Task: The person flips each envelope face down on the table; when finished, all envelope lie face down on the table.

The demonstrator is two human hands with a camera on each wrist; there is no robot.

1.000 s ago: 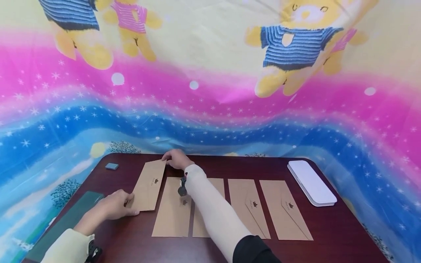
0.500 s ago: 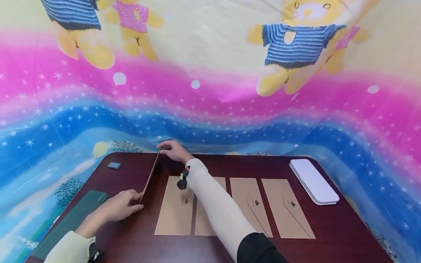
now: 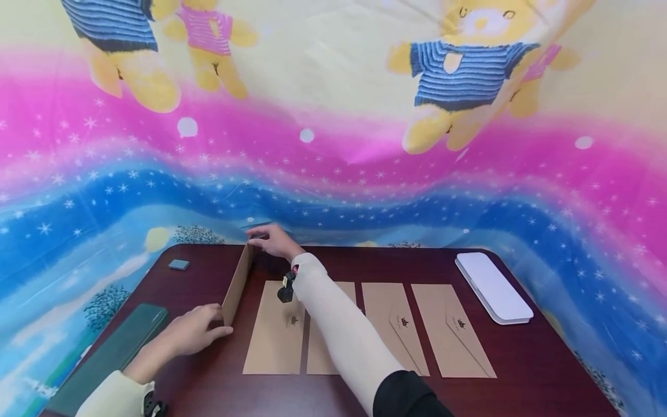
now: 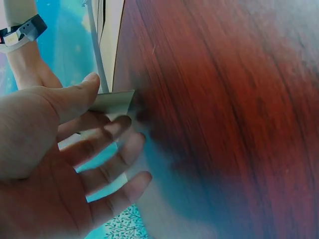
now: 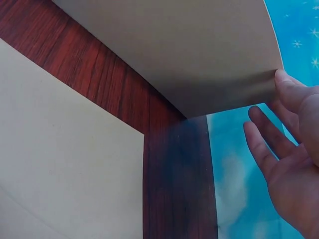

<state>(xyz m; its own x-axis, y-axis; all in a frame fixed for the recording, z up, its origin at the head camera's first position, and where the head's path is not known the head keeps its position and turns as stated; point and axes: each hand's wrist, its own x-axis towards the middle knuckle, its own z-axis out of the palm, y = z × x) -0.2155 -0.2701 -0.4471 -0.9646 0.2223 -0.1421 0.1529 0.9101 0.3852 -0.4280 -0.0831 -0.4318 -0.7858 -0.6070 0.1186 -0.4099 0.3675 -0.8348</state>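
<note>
A brown paper envelope point(image 3: 239, 284) stands tilted up on its long edge at the left of the table in the head view. At its near end my left hand point(image 3: 195, 329) pinches it between thumb and fingers; the left wrist view shows the envelope's corner point(image 4: 115, 101) there, with the other fingers spread. My right hand point(image 3: 278, 241) pinches the far upper corner. In the right wrist view the envelope's plain face point(image 5: 174, 45) hangs from my right thumb and index finger. Just right of it lies a flat brown envelope point(image 3: 272, 341) with a small crown print.
Further flat envelopes point(image 3: 394, 327) lie in a row to the right, one partly hidden by my right sleeve. A white case point(image 3: 492, 288) sits at the right edge. On the left are a dark green case point(image 3: 112, 359) and a small blue-grey block point(image 3: 179, 264).
The held envelope has tipped from lying with its printed face showing, through edge-on, to standing with its other face showing. My right hand has risen slightly and shifted left; my left hand moved slightly right.
</note>
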